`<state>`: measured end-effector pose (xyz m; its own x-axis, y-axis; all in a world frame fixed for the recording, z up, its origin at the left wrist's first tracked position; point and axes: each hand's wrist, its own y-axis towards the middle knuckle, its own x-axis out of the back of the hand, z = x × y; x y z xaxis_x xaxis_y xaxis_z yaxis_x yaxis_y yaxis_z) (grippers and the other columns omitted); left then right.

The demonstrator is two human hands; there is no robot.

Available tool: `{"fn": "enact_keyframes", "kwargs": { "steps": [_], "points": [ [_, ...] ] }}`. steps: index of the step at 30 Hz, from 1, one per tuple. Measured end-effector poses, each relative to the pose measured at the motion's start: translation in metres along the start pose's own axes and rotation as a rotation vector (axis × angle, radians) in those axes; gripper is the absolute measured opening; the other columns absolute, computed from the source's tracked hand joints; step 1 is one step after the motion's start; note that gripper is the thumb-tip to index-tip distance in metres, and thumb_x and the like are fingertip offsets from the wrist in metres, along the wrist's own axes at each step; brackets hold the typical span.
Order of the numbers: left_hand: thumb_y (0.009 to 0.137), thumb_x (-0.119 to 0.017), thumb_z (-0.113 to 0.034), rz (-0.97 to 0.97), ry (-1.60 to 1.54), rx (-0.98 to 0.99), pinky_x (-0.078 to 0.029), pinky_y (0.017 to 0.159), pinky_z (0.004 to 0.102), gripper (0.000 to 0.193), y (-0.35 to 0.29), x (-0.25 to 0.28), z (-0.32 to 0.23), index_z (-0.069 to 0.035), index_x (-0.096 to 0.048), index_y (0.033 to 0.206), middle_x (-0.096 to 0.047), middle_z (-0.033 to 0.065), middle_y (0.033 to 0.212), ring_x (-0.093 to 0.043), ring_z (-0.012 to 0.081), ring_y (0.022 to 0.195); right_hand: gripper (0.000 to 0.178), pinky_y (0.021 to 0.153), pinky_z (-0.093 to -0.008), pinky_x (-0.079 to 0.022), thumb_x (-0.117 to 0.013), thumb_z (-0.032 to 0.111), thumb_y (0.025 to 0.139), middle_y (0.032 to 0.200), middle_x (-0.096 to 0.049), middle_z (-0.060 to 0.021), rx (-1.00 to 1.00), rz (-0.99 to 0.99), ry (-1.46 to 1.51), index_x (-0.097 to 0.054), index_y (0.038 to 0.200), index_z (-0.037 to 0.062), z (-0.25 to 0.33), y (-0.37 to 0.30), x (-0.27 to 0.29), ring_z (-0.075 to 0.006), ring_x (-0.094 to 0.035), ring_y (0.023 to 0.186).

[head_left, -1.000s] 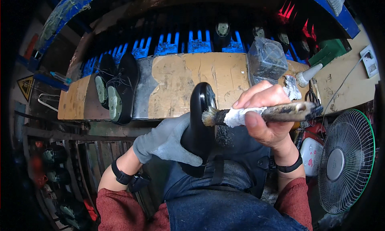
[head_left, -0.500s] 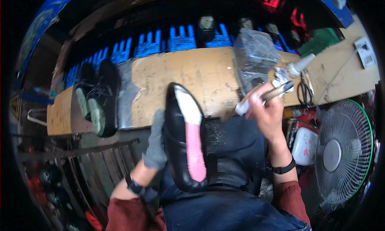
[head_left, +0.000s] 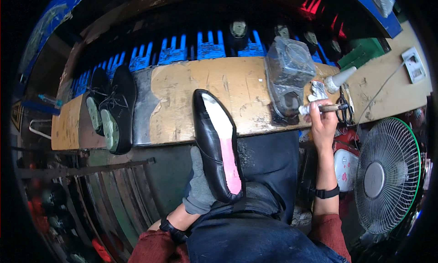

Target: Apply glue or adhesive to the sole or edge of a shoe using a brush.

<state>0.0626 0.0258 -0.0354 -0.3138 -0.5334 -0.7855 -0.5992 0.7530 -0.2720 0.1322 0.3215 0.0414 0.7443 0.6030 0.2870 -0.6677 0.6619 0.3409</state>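
Observation:
My left hand [head_left: 199, 185], in a grey glove, grips a black leather shoe [head_left: 207, 154] from its left side above my lap. The shoe's underside faces up, pointed toe away from me, with a white strip at the front and a pink strip toward the heel. My right hand [head_left: 323, 126] is bare and closed round a brush [head_left: 329, 108] with a wooden handle. The brush's pale end points left, beside the dark round opening of a plastic-covered pot [head_left: 291, 102]; whether it touches the pot I cannot tell.
Cardboard [head_left: 219, 76] covers the bench. A pair of black lace-up shoes [head_left: 123, 92] lies at the left. Right of the pot are a white cone-shaped object [head_left: 340, 79] and scissors [head_left: 343, 105]. A fan [head_left: 388, 176] stands close to my right arm. Blue slotted racks [head_left: 211, 46] line the back.
My right hand has moved right with the brush, to beside the pot's opening. The shoe and my left hand have shifted slightly right.

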Motion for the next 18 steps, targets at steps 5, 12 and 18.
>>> {"fn": "enact_keyframes", "kwargs": {
  "steps": [5,12,18],
  "points": [
    [0.095,-0.053,-0.036,0.046,0.449,-0.146,-0.038,0.102,0.0398,0.053,-0.001,-0.009,-0.009,-0.011,-0.043,0.141,-0.050,0.0124,0.133,-0.048,0.0280,0.120,0.010,0.050,-0.0203,-0.050,-0.058,0.013,0.097,0.079,-0.066,-0.0057,-0.224,0.458,0.330,-0.055,0.096,0.0033,0.041,-0.030,-0.067,-0.0094,-0.062,0.057],
    [0.099,-0.039,-0.035,-0.021,0.455,-0.034,-0.038,0.107,0.0390,0.049,-0.006,-0.014,-0.013,-0.011,-0.038,0.143,-0.047,0.0114,0.136,-0.046,0.0252,0.124,0.032,0.050,-0.0302,-0.043,-0.066,0.031,0.090,0.058,-0.056,-0.0064,0.163,0.412,-0.154,-0.056,0.081,0.0027,0.064,0.040,-0.168,-0.0136,-0.057,0.052],
    [0.088,-0.063,-0.016,-0.027,0.703,-0.206,-0.036,0.099,0.0449,0.048,0.000,-0.020,-0.022,-0.004,-0.047,0.132,-0.053,0.0133,0.121,-0.050,0.0303,0.112,0.021,0.051,-0.0313,-0.045,-0.070,0.018,0.085,0.059,-0.058,-0.0093,0.168,0.325,-0.132,-0.058,0.079,0.0025,0.072,-0.002,-0.139,-0.0157,-0.059,0.053]
  ]
}}
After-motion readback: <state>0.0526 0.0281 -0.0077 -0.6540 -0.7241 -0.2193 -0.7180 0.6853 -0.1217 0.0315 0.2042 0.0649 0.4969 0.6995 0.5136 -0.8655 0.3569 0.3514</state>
